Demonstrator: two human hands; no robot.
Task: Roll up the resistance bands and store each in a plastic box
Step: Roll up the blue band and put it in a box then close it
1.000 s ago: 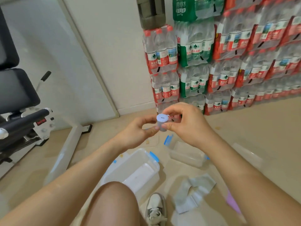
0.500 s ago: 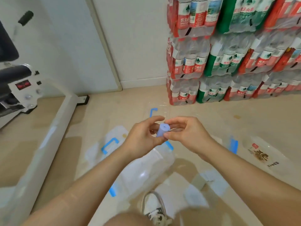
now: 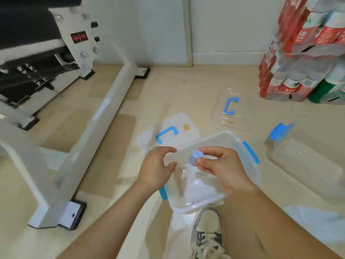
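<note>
My right hand (image 3: 222, 169) pinches a tightly rolled pale blue resistance band (image 3: 195, 157) between thumb and fingertips, above an open clear plastic box (image 3: 233, 146) with blue latches on the floor. My left hand (image 3: 156, 169) hovers just left of the roll with loosely curled fingers, no longer touching it and holding nothing. A second clear box (image 3: 306, 161) with a blue latch lies to the right. Two clear lids with blue handles lie beyond: one lid (image 3: 179, 131) near the box, another lid (image 3: 233, 109) farther back.
A white exercise machine frame (image 3: 89, 131) runs along the left. Stacked packs of bottled water (image 3: 302, 58) stand at the back right. My sneaker (image 3: 207, 234) is on the floor below the box. A pale blurred object (image 3: 315, 223) lies at the lower right.
The view has swung down and left toward the open box. My left hand has let go of the rolled band, which my right hand alone now holds over the box.
</note>
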